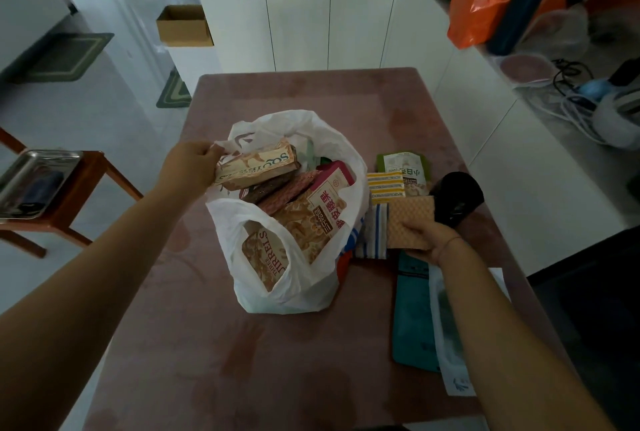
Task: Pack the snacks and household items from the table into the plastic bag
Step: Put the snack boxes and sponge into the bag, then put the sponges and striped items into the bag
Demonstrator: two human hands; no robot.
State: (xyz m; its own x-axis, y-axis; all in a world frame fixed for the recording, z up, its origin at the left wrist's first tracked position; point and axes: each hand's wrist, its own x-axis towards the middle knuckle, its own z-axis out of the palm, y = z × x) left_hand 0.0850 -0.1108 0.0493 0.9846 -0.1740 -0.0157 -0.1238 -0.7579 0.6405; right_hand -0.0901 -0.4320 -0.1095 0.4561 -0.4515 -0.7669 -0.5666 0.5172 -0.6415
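Plastic bag (277, 285) half full, two hands, one packet each

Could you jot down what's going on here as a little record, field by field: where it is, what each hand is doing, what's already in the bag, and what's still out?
place: pink table
left hand: grips a tan snack box over the bag's mouth
right hand: holds an orange checkered packet, at table level
white plastic bag: open, upright, already holding several snack boxes
still out: yellow striped packet, green pouch, blue striped packet, teal pouch, black object
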